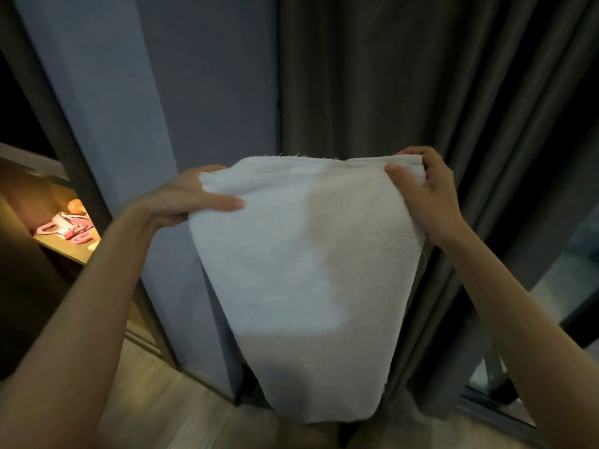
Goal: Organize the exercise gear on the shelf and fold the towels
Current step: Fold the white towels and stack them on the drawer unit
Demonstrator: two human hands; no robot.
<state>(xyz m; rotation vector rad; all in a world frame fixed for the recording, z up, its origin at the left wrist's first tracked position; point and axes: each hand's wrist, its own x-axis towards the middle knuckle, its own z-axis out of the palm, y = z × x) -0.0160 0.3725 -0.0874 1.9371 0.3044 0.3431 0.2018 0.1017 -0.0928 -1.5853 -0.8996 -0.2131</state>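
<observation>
1. Left forearm (81, 319) and right forearm (518, 319) come in from the two bottom corners. Both are cut off by the picture edge.
2. At the far left, on the lit shelf (64, 251), pink exercise gear (68, 230) lies in a small heap. It is small and blurred, so I cannot tell what each piece is. An orange object (76, 205) behind it is also unclear.
3. The fingers of the left hand (181, 202) are hidden behind the white towel (308, 270); only the thumb shows.
4. The left hand grasps the upper left corner of the towel, with the thumb lying flat on the front side.
5. The right hand (428, 196) pinches the upper right corner, thumb in front and fingers curled over the top edge.
6. The towel is held up in the air between the two hands, stretched along its top. It hangs free below and gets narrower downward, well apart from the shelf.
7. Behind the towel stand a blue-grey wall panel (194, 76) on the left and a dark grey curtain (405, 76) on the right. A pale wooden floor (162, 409) is below.
</observation>
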